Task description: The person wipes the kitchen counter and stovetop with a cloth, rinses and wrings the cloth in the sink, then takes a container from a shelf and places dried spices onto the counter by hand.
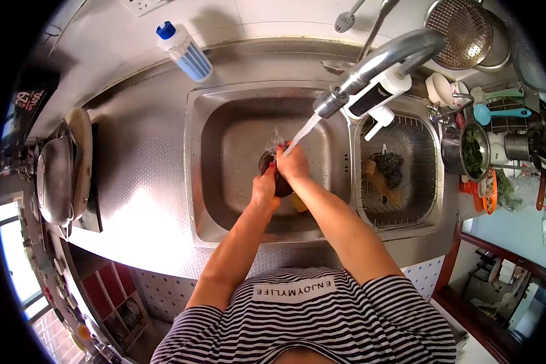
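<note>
Over the large sink basin (242, 133), both hands are on a dark brown, rounded object (266, 160), its kind mostly hidden by the fingers. My left hand (265, 187) is closed around its near left side. On its right side, my right hand (293, 164) grips with bent fingers. Water (302, 134) runs from the faucet (330, 102) onto my right hand and splashes behind the fingers. Something yellow (298, 202) lies in the basin, partly covered by my right forearm.
A smaller basin (400, 219) with a wire rack is on the right, holding a dark scrubber-like tangle (389, 167). A blue-capped bottle (186, 53) stands behind the sink. A wok (56, 182) is on the left; a pot of greens (472, 151) is on the right.
</note>
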`<control>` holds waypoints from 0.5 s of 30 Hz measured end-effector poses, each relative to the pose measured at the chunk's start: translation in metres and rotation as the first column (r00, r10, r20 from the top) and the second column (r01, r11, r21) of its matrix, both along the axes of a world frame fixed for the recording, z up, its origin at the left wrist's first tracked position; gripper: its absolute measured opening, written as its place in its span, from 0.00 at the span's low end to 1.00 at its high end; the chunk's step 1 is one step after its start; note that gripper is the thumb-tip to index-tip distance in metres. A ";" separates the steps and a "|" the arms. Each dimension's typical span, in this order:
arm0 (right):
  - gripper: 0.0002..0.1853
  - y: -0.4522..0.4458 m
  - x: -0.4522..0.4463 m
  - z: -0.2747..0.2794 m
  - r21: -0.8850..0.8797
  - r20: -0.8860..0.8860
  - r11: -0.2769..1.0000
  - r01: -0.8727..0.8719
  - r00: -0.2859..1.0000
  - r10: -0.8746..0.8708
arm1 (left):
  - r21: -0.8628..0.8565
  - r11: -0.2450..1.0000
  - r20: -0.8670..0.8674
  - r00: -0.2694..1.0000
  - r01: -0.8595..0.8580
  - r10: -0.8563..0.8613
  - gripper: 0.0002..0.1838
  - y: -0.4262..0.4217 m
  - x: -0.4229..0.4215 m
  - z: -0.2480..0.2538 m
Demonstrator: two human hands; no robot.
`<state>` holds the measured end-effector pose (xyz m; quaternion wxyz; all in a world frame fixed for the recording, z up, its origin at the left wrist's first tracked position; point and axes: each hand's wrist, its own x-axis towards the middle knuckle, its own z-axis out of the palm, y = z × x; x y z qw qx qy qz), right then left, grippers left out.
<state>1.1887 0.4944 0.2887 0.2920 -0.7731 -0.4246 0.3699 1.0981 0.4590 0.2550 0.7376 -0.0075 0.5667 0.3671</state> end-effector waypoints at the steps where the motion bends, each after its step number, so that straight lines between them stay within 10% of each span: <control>1: 0.11 -0.007 -0.002 0.000 0.006 0.004 1.000 0.010 1.000 -0.010 | -0.001 0.998 -0.084 0.995 0.061 -0.061 0.19 0.003 0.000 0.008; 3: 0.12 -0.044 -0.024 0.012 0.174 -0.022 0.977 0.127 0.992 -0.125 | 0.096 0.993 -0.157 0.986 0.063 -0.047 0.18 0.003 -0.007 0.012; 5: 0.15 -0.091 -0.041 0.022 0.534 -0.072 0.840 -0.101 0.984 0.165 | 0.012 0.978 -0.186 0.961 0.210 -0.204 0.16 0.026 -0.031 -0.003; 9: 0.31 -0.039 -0.001 0.002 -0.013 -0.329 0.983 0.185 0.927 -0.179 | 0.181 0.981 0.102 0.991 0.067 -0.086 0.15 0.013 -0.018 0.020; 11: 0.46 -0.014 0.024 -0.079 -0.224 -0.470 0.970 0.090 0.862 -0.189 | 0.245 0.913 0.040 0.938 0.326 -0.345 0.16 0.019 -0.022 0.043; 15: 0.43 0.010 0.028 -0.019 -0.229 -0.675 0.973 -0.028 0.725 -0.138 | 0.366 0.545 -0.232 0.641 0.754 -0.731 0.18 0.032 -0.044 0.051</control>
